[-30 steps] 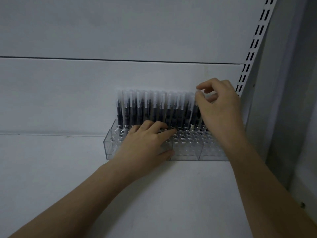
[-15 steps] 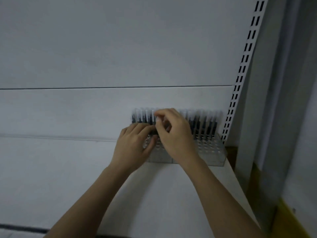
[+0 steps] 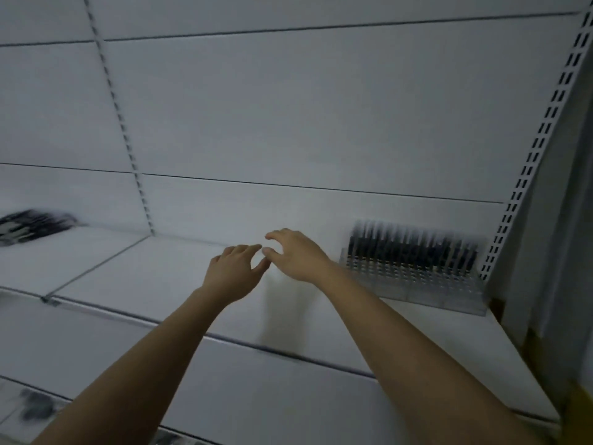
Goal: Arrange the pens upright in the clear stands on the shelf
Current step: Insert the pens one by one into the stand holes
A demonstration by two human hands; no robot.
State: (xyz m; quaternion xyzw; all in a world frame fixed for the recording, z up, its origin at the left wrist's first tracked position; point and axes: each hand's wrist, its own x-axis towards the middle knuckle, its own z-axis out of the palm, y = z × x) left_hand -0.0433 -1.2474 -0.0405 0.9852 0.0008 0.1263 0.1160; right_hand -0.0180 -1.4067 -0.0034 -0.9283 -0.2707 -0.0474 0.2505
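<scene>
While our fingers are hanging loosely spread, holding nothing, we are hovering between pen piles.
We are judging the loose pens (image 3: 35, 226), far left of our left hand (image 3: 236, 271) and right hand (image 3: 296, 256), light, stiff, slippery: pinch mid-barrel.

The shelf (image 3: 160, 284) and back panels (image 3: 288, 123) are plain pale grey-white, crossed by thin dark seams. At 3 o'clock, dark pens (image 3: 414, 252) with pale frosted tops stand in clear stands (image 3: 417, 287). At 9 o'clock lies a blurred heap of black loose pens (image 3: 29, 226). The upright strip (image 3: 539, 146) shows paired black slots.
</scene>
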